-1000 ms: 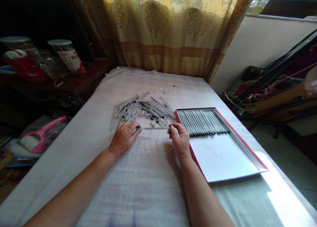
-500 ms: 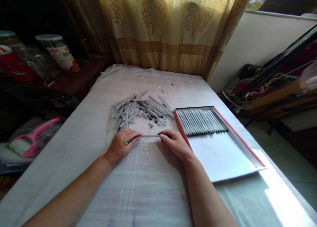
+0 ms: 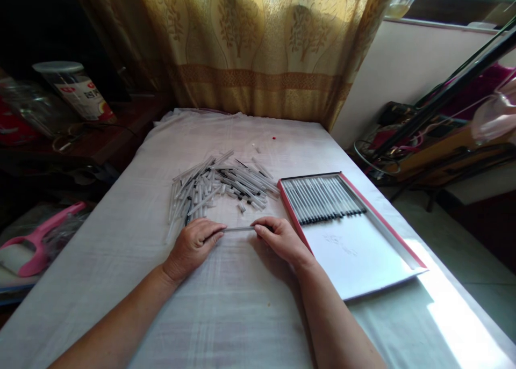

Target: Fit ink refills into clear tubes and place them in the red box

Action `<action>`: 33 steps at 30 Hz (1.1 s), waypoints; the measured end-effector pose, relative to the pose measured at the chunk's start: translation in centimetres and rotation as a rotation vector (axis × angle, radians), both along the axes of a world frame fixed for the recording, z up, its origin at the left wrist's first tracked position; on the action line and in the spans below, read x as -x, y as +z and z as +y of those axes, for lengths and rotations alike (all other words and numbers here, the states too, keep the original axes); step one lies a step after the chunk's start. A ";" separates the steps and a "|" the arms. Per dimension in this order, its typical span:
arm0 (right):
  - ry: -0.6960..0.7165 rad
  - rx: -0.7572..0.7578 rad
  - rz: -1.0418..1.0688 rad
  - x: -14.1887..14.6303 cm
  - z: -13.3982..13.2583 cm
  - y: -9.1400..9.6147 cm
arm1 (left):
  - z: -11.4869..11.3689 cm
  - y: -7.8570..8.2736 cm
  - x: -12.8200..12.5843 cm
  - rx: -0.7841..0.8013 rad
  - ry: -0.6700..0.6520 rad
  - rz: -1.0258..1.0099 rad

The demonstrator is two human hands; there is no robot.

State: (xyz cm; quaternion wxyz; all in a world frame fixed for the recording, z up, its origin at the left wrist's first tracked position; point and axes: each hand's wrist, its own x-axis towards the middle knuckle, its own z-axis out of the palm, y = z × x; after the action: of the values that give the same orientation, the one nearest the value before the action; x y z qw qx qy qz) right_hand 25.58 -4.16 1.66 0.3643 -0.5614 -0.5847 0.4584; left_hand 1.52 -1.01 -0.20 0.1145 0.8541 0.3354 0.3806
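A slim clear pen (image 3: 238, 229) lies level between my two hands, a little above the cloth. My left hand (image 3: 192, 246) pinches its left end, and my right hand (image 3: 279, 240) pinches its right end; both tips are hidden in the fingers. Just beyond my hands spreads a loose pile of clear pen barrels, dark refills and small caps (image 3: 217, 182). Right of my right hand, a shallow red-edged box lid (image 3: 334, 267) holds a row of pens with black ends (image 3: 328, 198) side by side in its far half.
A pale checked cloth (image 3: 169, 326) covers the table. A small red piece (image 3: 273, 138) lies near its far end, below a gold curtain (image 3: 258, 73). At left are a lidded jar (image 3: 78, 92) and a pink-handled object (image 3: 40, 240). A dark metal frame (image 3: 439, 95) stands at right.
The view has shifted slightly, so the table's contents sit a little further left. Both hands keep their grip on the pen, with little other visible difference.
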 end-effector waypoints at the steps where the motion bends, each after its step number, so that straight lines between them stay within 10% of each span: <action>1: 0.001 0.005 -0.019 0.1 -0.1 0.2 | 0.0 0.0 -0.1 -0.001 0.013 0.002; 8: -0.052 -0.155 -0.448 -1.4 -1.1 2.9 | -0.2 -0.1 -0.7 -0.083 0.037 0.082; 18: -1.047 -0.091 -0.738 -19.0 1.0 4.3 | 0.1 -1.0 -0.7 -0.090 0.059 0.088; 25: -0.912 0.253 -0.899 -19.2 2.4 1.9 | 0.3 -1.1 -0.6 -0.040 0.095 0.065; 33: -0.803 0.253 -0.986 -18.3 2.9 1.7 | 0.3 -0.8 -0.6 -0.013 0.092 0.035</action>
State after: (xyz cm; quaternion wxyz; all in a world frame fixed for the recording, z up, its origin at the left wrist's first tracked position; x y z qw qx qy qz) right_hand 43.92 -1.25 3.35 0.1271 -0.9197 -0.3693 0.0401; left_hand 2.14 -0.72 -1.02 0.0853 0.8451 0.3738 0.3726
